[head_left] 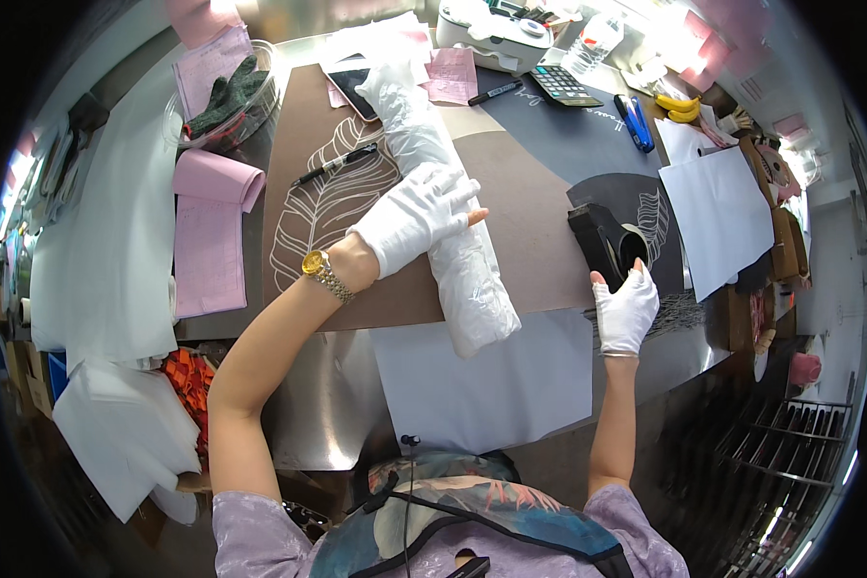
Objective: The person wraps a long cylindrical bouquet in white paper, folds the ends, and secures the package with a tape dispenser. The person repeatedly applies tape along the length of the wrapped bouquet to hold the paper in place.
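A long bundle wrapped in white paper (469, 289) lies aslant across a brown and dark desk mat (534, 267). My left hand (420, 217), in a white glove with a bare fingertip showing, rests on the middle of the bundle, fingers spread over it. At the right of the mat, my right hand (627, 303), gloved in white with thumb and a finger bare, holds the near end of a black tape dispenser (599, 235). A black pen (334, 165) lies left of the bundle, and a smartphone (354, 90) lies beside the bundle's far end.
Pink written slips (209, 246) and a clear bowl (270, 87) with a dark knitted glove (223, 101) lie left. A white printer (495, 40), calculator (565, 85), marker (495, 93), blue stapler (633, 123) and bananas (679, 108) line the far side. White sheets (722, 217) lie right.
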### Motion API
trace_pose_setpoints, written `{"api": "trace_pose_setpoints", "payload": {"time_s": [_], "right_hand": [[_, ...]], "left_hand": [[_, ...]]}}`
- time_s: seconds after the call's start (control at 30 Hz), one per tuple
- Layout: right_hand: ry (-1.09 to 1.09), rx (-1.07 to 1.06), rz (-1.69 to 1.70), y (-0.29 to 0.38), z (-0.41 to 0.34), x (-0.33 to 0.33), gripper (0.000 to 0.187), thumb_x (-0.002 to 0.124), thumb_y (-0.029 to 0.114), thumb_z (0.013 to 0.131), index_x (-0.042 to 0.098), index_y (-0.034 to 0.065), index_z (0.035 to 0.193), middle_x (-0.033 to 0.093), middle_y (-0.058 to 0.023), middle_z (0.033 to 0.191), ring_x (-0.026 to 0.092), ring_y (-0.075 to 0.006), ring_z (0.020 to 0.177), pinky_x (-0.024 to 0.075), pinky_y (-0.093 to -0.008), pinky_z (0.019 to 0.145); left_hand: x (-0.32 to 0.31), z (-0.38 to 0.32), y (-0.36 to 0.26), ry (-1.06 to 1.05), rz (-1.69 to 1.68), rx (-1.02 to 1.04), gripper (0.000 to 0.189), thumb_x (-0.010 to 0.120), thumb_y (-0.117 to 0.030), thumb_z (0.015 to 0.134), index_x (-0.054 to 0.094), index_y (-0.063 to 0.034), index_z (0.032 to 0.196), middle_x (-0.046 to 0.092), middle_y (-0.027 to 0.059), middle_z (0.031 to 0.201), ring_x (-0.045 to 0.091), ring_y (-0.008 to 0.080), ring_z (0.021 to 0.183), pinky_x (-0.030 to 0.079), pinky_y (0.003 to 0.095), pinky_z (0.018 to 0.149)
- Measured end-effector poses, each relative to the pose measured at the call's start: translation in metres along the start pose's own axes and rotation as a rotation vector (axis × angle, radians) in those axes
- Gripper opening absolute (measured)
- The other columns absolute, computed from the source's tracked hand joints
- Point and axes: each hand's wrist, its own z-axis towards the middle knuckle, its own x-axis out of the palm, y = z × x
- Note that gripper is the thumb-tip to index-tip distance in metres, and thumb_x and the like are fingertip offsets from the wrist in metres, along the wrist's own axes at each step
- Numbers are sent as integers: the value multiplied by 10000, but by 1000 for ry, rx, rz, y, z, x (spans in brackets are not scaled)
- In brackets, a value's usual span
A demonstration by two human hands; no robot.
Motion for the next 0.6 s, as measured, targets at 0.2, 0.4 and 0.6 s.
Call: {"api": "trace_pose_setpoints", "payload": {"time_s": [0.2,0.4,0.6], "right_hand": [[275,-173,121,-35,43,8,534,853,441,713,665,-23,899,676,-185,797,664,-384,797,532,-444,757],[933,-59,1184,-35,64,-66,483,846,305,752,668,-63,1011,706,-43,876,617,-100,809,522,-282,728],[1329,-233,1269,14,87,-99,606,927,323,667,684,-68,1062,737,-89,904,659,-121,829,539,-292,740]], "left_hand": [[-3,-11,-21,-486,-340,-308,505,598,14,837,599,-76,1334,622,135,1218,598,304,1114,463,414,1011],[-35,-7,-95,-527,-1426,-932,435,407,-408,1066,626,-33,1068,585,-21,769,472,29,616,369,169,578],[-43,10,-137,-453,-2273,-853,590,378,-627,1037,586,-80,1111,574,-42,829,387,15,614,293,168,515]]}}
